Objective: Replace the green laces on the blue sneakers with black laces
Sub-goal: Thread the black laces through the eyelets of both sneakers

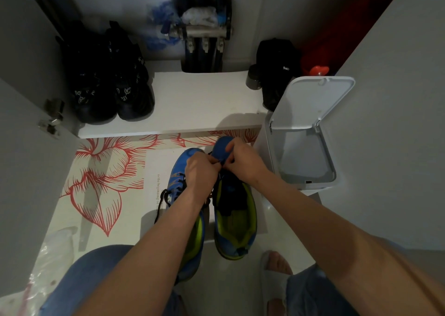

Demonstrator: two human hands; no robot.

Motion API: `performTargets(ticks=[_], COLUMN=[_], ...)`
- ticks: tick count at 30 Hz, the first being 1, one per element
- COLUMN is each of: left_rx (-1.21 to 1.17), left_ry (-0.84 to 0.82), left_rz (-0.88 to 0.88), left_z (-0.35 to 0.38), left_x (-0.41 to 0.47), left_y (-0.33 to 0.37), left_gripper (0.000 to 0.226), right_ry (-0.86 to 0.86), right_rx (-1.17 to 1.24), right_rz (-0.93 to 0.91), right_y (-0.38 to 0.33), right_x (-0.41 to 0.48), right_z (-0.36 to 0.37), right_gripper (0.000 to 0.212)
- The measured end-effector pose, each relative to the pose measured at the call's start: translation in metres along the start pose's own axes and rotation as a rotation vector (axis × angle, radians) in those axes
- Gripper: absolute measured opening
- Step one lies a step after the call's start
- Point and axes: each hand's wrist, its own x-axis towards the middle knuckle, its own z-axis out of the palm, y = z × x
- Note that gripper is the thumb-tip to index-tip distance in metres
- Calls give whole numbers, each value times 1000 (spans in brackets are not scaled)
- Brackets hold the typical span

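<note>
Both sneakers sit toes-away on the floor in front of my knees, so the eyelets face me. The left sneaker already carries dark lacing, with loose ends trailing left onto the flowered mat. I see no green lace. My left hand and right hand meet over the far end of the right sneaker, each grip pinched on the black lace, probably threading the lowest eyelets. The open bin stands just right of my right wrist and the shelf edge lies just beyond the toes. The freest room for pulling slack is left and toward me.
</note>
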Motion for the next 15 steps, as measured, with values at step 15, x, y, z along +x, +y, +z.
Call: performTargets(ticks=[15], left_rx=[51], left_ry=[-57], left_rz=[53], left_z=[-5], left_x=[-4], left_y=[4], left_gripper=[23], right_ry=[152], right_rx=[-5], right_rz=[-28], right_y=[-2], right_x=[-2], right_z=[13], right_gripper=[31])
